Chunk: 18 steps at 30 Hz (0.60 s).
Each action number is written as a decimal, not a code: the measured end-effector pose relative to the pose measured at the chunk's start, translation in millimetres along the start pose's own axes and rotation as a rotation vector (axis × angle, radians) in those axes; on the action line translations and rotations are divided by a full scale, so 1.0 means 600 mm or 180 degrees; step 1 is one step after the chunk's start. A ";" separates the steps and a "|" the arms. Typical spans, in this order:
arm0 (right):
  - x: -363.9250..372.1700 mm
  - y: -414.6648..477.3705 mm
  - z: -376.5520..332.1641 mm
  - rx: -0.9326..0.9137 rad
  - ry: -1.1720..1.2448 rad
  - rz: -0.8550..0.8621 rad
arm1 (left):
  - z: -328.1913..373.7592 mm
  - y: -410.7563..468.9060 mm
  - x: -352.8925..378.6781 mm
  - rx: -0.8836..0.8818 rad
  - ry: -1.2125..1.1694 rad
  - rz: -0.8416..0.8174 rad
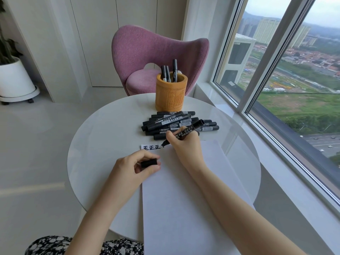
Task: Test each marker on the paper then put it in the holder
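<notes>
Window glass (294,89) fills the wall to the right of the holder (171,94). A round white surface (103,137) carries the holder near its far edge. A pink chair (147,52) stands on the floor directly behind the holder. A sheet of white paper (184,199) lies flat on the surface on the near side of the holder and reaches past the near edge. A white plant pot (14,78) stands on the floor far to the left of the holder.

The holder is a tan carved cylinder, standing upright. Three standing markers (168,73) are inside it, with their upper ends above the rim.

A pile of markers (176,122), all black, lies on the surface just in front of the holder, between the holder and the paper.

The right hand (185,142) is in front of the holder, just past the pile, over the far end of the paper. Its fingers and thumb are wrapped round an uncapped marker (189,130). This marker is tilted: rear end up over the pile, tip down at the far left corner of the paper.

The left hand (138,164) is nearer than the holder and to its left, at the left edge of the paper. Thumb and fingers pinch a black cap (149,162).

Three black characters (151,147) stand on the paper, in front of the holder, just left of the marker tip.
</notes>
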State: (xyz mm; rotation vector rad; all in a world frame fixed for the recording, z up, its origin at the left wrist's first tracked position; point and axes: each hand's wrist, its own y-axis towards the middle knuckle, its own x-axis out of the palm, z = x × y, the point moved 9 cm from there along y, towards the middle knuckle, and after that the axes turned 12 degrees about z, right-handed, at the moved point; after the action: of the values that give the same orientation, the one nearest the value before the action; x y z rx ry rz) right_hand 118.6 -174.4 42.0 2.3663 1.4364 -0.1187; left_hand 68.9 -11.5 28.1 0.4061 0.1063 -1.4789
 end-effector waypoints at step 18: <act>-0.007 -0.001 -0.002 -0.0026 -0.0008 0.0073 | -0.001 0.000 -0.001 0.0038 0.0030 -0.0005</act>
State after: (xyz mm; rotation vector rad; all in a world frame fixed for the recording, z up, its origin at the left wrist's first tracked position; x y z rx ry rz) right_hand 116.0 -176.9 44.1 2.3743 1.4056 -0.1095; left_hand 68.7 -10.7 27.7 0.4227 0.1053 -1.4799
